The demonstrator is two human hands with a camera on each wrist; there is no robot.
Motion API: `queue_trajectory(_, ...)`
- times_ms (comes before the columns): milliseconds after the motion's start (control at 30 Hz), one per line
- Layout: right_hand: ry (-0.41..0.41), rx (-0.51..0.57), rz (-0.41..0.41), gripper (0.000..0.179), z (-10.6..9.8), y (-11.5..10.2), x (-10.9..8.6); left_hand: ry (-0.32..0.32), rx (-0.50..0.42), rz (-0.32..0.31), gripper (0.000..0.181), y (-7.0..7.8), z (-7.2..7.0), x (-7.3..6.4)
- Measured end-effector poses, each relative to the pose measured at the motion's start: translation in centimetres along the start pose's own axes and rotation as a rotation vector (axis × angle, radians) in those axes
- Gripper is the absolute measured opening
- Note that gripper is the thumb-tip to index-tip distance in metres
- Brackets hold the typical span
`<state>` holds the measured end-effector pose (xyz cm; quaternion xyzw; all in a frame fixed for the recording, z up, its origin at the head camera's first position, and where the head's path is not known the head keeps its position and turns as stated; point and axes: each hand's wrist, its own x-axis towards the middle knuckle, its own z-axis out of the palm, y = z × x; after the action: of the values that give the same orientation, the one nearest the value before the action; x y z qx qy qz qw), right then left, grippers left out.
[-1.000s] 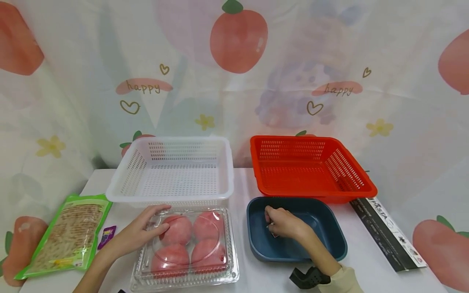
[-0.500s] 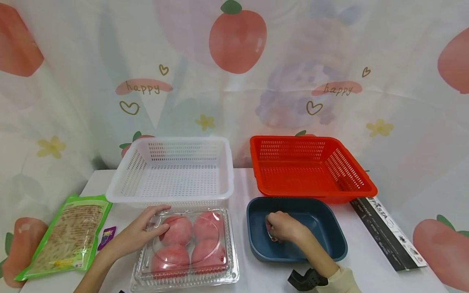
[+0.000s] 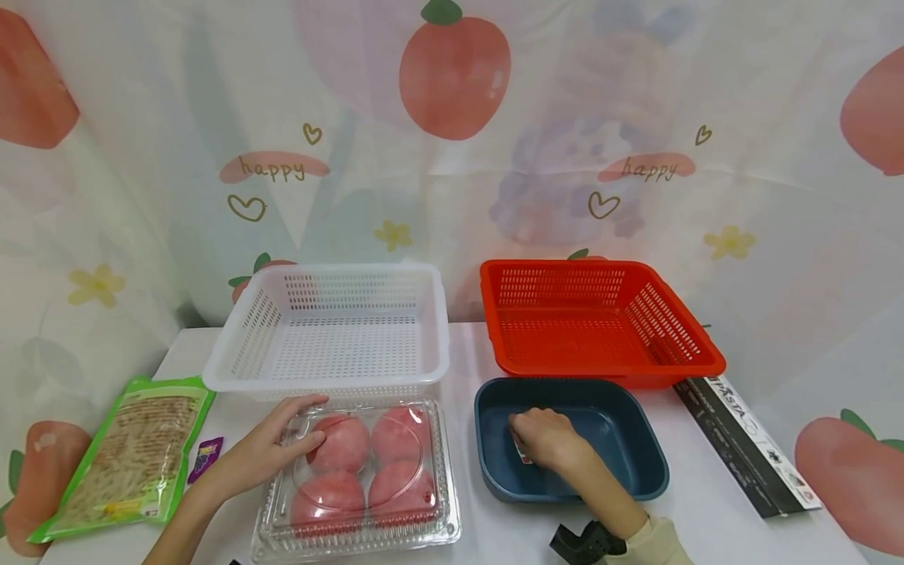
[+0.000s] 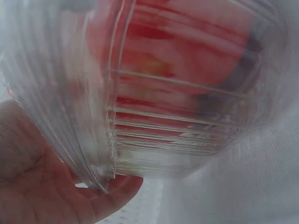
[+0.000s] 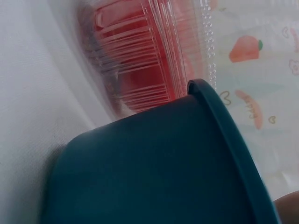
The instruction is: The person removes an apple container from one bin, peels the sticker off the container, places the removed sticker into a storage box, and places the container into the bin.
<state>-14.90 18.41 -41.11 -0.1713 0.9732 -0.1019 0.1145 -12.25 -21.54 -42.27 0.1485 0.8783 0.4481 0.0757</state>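
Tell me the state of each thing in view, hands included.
Clear plastic clamshell box: lid down over four round pink fruits.
Left hand: gripping the box.
Dark blue plastic tub: upright, open.
Right hand: in the tub, holding a small, mostly hidden item.
White perforated plastic basket: upright, open.
Red perforated plastic basket: upright, open.
Green-edged plastic bag: lying flat, filled.
Small purple packet: lying flat.
Long black-and-white package: lying flat.

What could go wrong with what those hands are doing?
The left hand grips the clear box by its edge; squeezing too hard might bend it. The right hand hides most of a small whitish thing in the blue basin, so it could slip away unseen.
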Motion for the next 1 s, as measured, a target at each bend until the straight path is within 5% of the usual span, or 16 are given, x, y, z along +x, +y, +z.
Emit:
queue_trajectory(467,0.014,-0.009,0.027,0.016,-0.36,0.2,0.12,-0.007,-0.009,-0.016,0.053,0.06,-0.03,0.05)
queue_trajectory(1000,0.002,-0.043,0.003,0.026,-0.61,0.0,-0.12,0.0,-0.004,-0.012,0.052,0.1,-0.02,0.03)
